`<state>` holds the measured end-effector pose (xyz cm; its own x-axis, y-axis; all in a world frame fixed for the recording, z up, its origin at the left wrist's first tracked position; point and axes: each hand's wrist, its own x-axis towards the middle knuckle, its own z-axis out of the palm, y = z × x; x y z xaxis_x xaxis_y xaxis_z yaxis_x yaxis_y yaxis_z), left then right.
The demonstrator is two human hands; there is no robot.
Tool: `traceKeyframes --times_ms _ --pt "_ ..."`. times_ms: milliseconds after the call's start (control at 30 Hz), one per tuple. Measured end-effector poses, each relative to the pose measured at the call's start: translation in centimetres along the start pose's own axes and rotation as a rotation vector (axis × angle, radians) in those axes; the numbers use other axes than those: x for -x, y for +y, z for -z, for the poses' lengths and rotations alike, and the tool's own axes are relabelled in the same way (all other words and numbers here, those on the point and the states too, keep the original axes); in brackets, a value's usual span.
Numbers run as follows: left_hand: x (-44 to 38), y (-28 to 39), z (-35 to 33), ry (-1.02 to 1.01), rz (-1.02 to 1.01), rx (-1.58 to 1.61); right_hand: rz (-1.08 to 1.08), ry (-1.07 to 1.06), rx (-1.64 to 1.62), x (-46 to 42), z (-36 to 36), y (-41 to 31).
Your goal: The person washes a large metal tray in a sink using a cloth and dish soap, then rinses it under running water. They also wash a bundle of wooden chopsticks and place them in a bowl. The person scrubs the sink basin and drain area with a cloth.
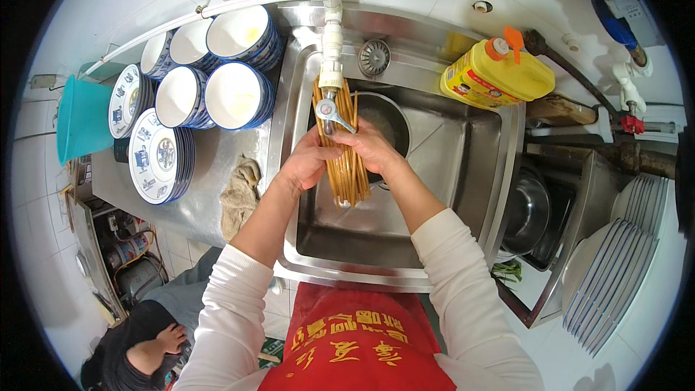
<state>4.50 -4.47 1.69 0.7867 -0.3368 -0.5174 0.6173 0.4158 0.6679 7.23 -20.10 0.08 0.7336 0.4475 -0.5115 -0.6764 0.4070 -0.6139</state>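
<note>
A thick bundle of wooden chopsticks (347, 174) is held between my two hands under the tap, above the sink basin. My left hand (310, 158) grips the bundle from its left side. From the right, my right hand (374, 146) closes around it, its thumb reaching across near the tap. The grey lever tap (329, 111) hangs over the upper part of the bundle and hides some of it. Behind my right hand, a dark round pan (399, 119) sits in the stainless steel sink (440, 184). Whether water is running I cannot tell.
On the steel counter (209, 157) at left stand stacked bowls (239, 95), stacked plates (160, 155) and a crumpled rag (240, 190). A yellow detergent jug (497, 73) stands behind the sink, near a sink strainer (374, 57). Another person (157, 331) sits low at left. More plates (608, 282) stand right.
</note>
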Motion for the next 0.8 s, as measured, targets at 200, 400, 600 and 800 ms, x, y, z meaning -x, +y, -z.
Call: traceKeyframes --times_ms 200,400,600,800 --pt "0.7 1.6 0.1 0.08 0.058 0.172 -0.044 -0.001 -0.158 -0.1 2.4 0.7" --pt "-0.2 -1.4 -1.1 0.164 -0.007 -0.111 -0.075 -0.01 -0.168 -0.5 -0.3 1.7" --pt "-0.1 -2.9 -0.7 0.178 0.063 -0.208 -0.241 0.136 -0.144 1.3 0.4 3.1" --pt "-1.9 -3.2 0.7 0.142 0.198 0.03 -0.219 0.096 -0.206 -0.9 1.9 2.8"
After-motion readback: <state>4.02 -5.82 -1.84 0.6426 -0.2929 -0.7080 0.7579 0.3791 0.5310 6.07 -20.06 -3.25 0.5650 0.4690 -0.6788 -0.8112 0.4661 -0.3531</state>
